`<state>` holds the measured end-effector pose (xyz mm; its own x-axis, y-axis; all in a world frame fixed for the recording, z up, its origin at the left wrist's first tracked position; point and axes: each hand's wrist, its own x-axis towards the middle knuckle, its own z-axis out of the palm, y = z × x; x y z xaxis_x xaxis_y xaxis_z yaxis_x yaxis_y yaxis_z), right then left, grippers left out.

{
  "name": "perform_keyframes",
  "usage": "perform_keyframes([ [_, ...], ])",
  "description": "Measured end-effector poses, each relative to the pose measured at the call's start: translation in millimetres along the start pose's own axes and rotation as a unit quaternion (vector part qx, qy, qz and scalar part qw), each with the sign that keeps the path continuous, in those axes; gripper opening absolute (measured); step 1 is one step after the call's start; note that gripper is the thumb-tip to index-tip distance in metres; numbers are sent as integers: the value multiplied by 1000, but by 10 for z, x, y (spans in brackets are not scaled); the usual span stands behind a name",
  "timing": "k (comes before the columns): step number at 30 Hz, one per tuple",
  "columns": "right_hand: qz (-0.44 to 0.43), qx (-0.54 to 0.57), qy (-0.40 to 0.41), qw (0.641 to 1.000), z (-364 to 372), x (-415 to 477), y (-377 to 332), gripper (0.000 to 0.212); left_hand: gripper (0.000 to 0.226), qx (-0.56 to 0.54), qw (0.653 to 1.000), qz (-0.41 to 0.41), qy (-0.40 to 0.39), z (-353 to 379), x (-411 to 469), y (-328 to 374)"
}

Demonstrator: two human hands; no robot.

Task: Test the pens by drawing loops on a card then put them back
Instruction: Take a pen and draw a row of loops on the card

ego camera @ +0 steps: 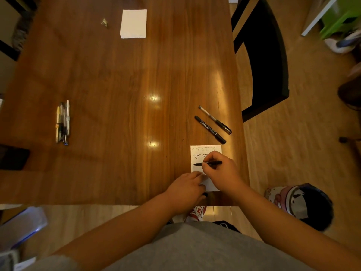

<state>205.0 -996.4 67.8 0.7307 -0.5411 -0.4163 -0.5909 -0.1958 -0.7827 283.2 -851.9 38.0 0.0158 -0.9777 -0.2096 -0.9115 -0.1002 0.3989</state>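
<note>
**Pen test: third line on the card**

1. Pen bundle (62, 123): several pens lie side by side on the bench (117, 85), well to the left of the card.
2. Blank stack (133, 23): white sheets lie far beyond the card and to its left.
3. Left hand (185, 189): it rests at the card's near left corner. The fingers are loosely bent, press on the paper and grip nothing.
4. Card (196, 169): it lies flat by the near bench edge and carries two rows of loops at its far end.
5. Right hand (220, 171): it rests on the card. The fingers are curled round a black pen (214, 163), whose tip points left and meets the card below the loops.
6. Black marker (210, 129) and clear-barrelled pen (214, 119): they lie side by side just beyond the card's far edge.
</note>
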Motion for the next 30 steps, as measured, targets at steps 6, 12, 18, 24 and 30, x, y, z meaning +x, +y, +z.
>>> perform_keyframes([
  [6, 5, 1, 0, 1000, 16, 64, -4, 11, 35, 1, 1000, -5, 6, 17, -4, 8],
  [12, 11, 17, 21, 1000, -11, 62, -14, 11, 37, 16, 1000, -7, -7, 19, -2, 4],
  [18, 25, 19, 27, 999, -71, 29, 25, 17, 40, 39, 999, -8, -28, -27, 33, 22],
  [24, 22, 3, 27, 999, -73, -32, 41, 20, 39, 42, 999, -5, -28, -47, 52, 39],
  [30, 17, 14, 26, 999, -42, -10, 16, 13, 38, 25, 1000, -8, -14, -24, 57, 23],
])
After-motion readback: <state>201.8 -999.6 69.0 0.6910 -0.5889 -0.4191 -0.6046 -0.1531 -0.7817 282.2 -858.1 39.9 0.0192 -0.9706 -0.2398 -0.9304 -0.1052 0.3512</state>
